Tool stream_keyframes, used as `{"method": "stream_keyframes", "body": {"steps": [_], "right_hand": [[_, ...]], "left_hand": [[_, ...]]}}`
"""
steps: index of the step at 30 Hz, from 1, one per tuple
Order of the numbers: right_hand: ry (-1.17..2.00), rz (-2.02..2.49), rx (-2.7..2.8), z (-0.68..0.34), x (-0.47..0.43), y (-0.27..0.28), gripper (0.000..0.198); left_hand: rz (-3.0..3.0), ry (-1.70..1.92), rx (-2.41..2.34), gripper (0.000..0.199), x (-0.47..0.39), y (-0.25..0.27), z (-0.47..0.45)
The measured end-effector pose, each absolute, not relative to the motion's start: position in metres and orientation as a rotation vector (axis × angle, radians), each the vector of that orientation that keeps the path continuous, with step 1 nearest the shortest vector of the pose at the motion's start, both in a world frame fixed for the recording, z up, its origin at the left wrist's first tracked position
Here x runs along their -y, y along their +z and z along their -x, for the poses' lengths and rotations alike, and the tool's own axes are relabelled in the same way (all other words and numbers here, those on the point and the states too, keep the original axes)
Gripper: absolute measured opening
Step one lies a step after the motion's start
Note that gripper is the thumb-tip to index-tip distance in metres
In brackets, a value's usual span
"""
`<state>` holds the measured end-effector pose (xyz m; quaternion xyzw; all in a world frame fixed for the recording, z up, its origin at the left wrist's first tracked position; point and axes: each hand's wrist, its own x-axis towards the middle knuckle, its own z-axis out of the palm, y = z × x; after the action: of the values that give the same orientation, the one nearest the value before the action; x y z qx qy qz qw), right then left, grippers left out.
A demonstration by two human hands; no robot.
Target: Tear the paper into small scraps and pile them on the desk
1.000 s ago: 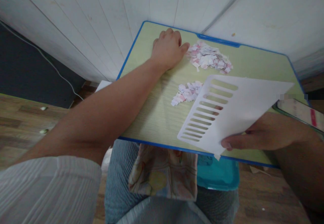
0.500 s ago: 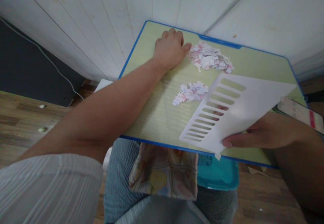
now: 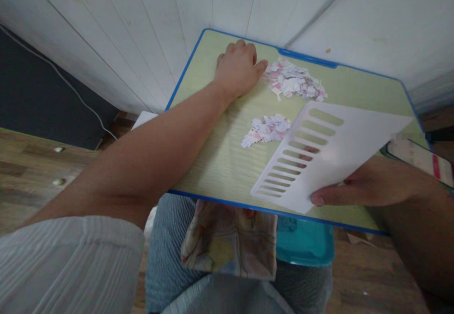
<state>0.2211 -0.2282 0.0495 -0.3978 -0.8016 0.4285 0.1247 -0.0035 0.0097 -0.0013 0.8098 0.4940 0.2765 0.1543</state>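
Note:
My left hand (image 3: pixel 238 67) rests on the far left part of the small folding table (image 3: pixel 213 162), fingers bent and thumb stretched apart, with nothing seen in it. Its thumb tip is at the edge of a larger heap of torn paper scraps (image 3: pixel 294 81), white and pale pink. A smaller heap of paper scraps (image 3: pixel 266 130) lies nearer to me. My right hand (image 3: pixel 369 181) grips a white plastic sheet with a row of slots (image 3: pixel 340 148), thumb on the near face and fingers behind, partly seen through the slots. The sheet is tilted over the table's right half.
A phone (image 3: pixel 418 158) is at the right, beyond my right wrist. Below the table's front edge are a patterned cloth (image 3: pixel 230 248) over my lap and a turquoise plastic container (image 3: pixel 307 243). A white plank wall (image 3: pixel 198 2) stands behind the table.
A small white scrap seen at the sheet's lower corner is no longer in sight there. The sheet and right hand have shifted very slightly left; my left hand stays put.

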Motion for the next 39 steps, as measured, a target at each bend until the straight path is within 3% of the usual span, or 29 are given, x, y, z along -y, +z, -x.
{"method": "stream_keyframes", "body": {"steps": [4,8,11,17,22,30,35,39], "right_hand": [[1.245,1.270,2.199,-0.217,0.230,0.046,0.010],[0.902,1.497,1.914,-0.204,0.232,0.035,0.040],[0.672,1.587,1.738,-0.190,0.234,0.029,0.031],[0.684,1.761,1.759,-0.175,0.232,0.026,0.054],[0.883,1.497,1.723,-0.174,0.228,0.014,0.053],[0.818,1.744,1.884,-0.180,0.233,0.007,0.051],[0.859,1.665,1.866,-0.186,0.232,0.006,0.051],[0.877,1.553,1.794,-0.192,0.233,0.007,0.040]], "left_hand": [[-2.331,0.791,-1.417,0.016,-0.011,-0.003,0.002],[-2.315,0.798,-1.430,0.017,-0.012,-0.004,0.002],[-2.309,0.793,-1.366,0.020,-0.014,-0.005,0.004],[-2.364,0.794,-1.363,0.025,-0.015,-0.007,0.003],[-2.390,0.773,-1.431,0.019,-0.015,-0.006,-0.002],[-2.223,0.832,-1.373,0.010,-0.014,-0.005,-0.003],[-2.350,0.815,-1.379,0.015,-0.014,-0.007,-0.002],[-2.392,0.799,-1.405,0.016,-0.015,-0.008,-0.003]]}}
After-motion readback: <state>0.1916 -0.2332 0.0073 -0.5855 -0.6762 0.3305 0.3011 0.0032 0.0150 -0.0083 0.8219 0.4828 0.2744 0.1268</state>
